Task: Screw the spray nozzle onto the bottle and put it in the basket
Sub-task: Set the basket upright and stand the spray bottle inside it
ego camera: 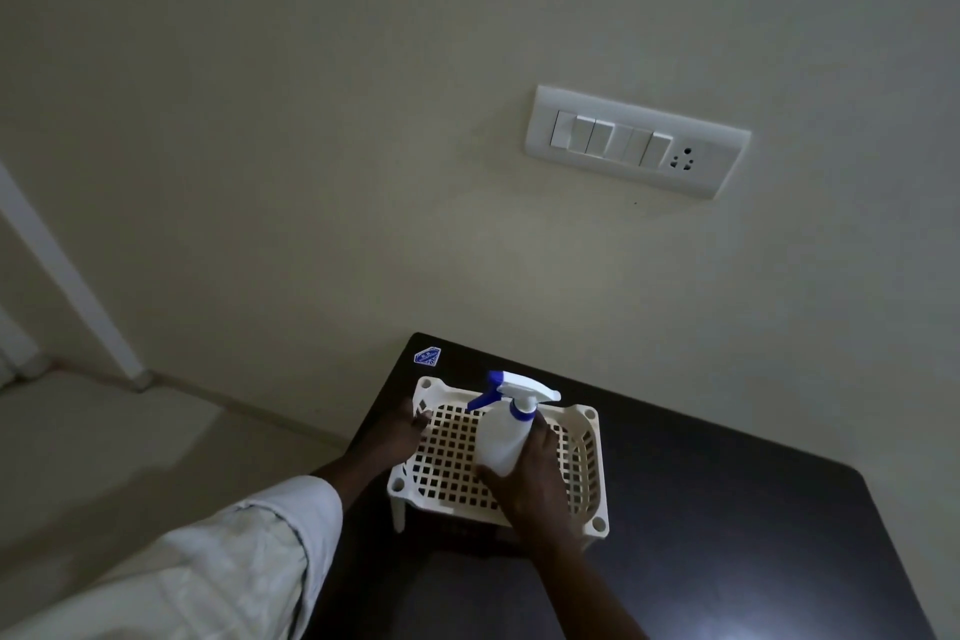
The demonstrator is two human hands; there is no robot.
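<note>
A white spray bottle [501, 437] with a blue-and-white nozzle [511, 392] on its neck stands tilted inside the white perforated basket [587, 478]. My right hand [530, 483] is wrapped around the bottle's lower body. The nozzle's blue trigger points left. My left hand [400, 431] grips the basket's left rim, fingers curled over the edge. The basket sits on a dark table [727, 509].
The dark table stands against a cream wall. A blue sticker [427, 357] marks the table's far left corner. A white switch panel with a socket [636, 140] is on the wall above. Pale floor lies to the left.
</note>
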